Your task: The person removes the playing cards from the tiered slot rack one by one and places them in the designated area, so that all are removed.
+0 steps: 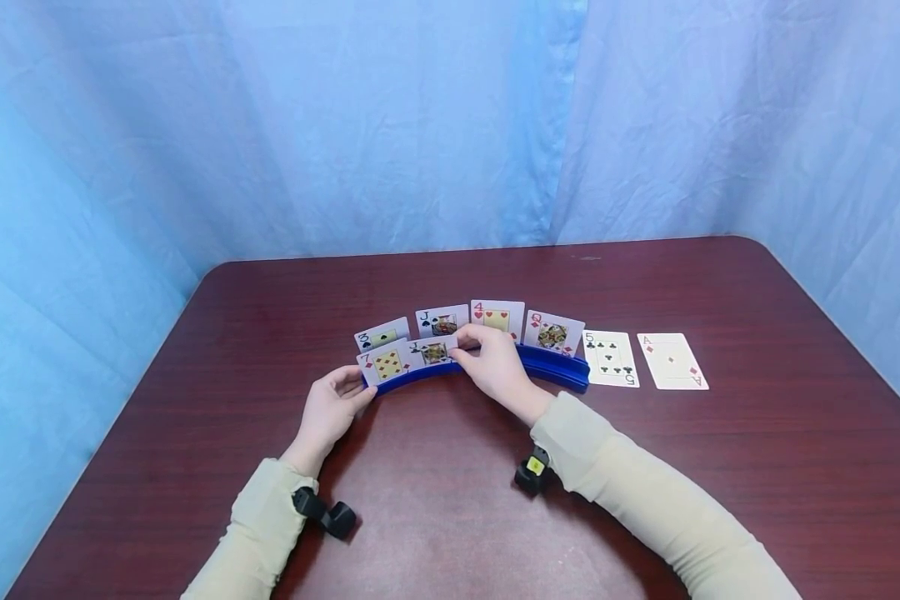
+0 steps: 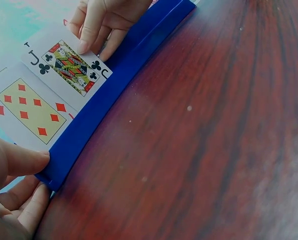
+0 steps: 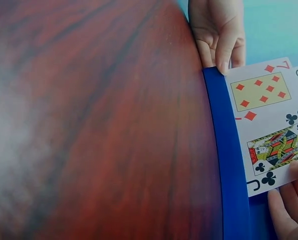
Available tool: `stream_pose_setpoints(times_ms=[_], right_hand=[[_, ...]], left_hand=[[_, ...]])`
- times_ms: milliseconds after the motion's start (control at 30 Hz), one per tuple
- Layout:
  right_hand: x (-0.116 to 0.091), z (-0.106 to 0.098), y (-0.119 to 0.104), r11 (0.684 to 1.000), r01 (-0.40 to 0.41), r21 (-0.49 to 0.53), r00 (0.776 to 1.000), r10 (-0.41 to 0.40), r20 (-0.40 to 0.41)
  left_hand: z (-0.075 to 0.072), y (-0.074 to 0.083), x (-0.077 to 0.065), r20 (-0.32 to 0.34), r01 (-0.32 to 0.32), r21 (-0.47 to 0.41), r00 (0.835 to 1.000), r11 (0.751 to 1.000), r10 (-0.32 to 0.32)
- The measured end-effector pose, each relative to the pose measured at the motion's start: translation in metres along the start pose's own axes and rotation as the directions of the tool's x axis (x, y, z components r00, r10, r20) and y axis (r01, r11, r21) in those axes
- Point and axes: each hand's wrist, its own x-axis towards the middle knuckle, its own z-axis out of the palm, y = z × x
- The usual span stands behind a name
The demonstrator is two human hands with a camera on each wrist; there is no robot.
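A curved blue card holder point(image 1: 551, 367) stands on the table with playing cards upright in two rows. My left hand point(image 1: 330, 408) grips its left end, thumb on the front face, as the left wrist view shows. Between thumb and fingers my right hand point(image 1: 495, 364) pinches the right edge of the jack of clubs point(image 2: 69, 65), whose lower edge is at the front slot. Beside it the seven of diamonds point(image 3: 261, 92) stands in the front row, its edge against the jack. Behind are the three of spades point(image 1: 382, 335), jack of spades point(image 1: 442, 319), four of hearts point(image 1: 497, 317) and queen of diamonds point(image 1: 553, 333).
Right of the holder, the five of clubs point(image 1: 610, 358) and the ace of diamonds point(image 1: 672, 361) lie face up on the dark red wooden table point(image 1: 435, 508). Pale blue curtains point(image 1: 390, 125) hang around the table's back and sides.
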Motion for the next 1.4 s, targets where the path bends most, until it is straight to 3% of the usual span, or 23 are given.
stream_pose_setpoints(times_ms=[633, 967, 1300, 1400], right_hand=[[-0.005, -0.019, -0.019, 1.0, 0.013, -0.006, 1.0, -0.013, -0.009], [-0.014, -0.038, -0.025, 0.996, 0.073, 0.048, 0.997, -0.072, -0.026], [-0.024, -0.062, -0.029, 0.994, -0.012, 0.11, 1.0, 0.012, 0.007], [-0.026, -0.066, -0.029, 0.984, -0.03, 0.173, 0.999, 0.027, 0.024]], left_hand=[[0.0, 0.0, -0.003, -0.004, 0.002, -0.015, 1.0, 1.0, -0.002], [0.0, 0.0, -0.002, -0.007, 0.007, -0.013, 1.0, 1.0, -0.007], [-0.001, 0.0, -0.003, 0.001, -0.003, -0.012, 1.0, 1.0, 0.003], [-0.002, 0.001, -0.004, 0.0, -0.012, -0.014, 1.0, 1.0, 0.012]])
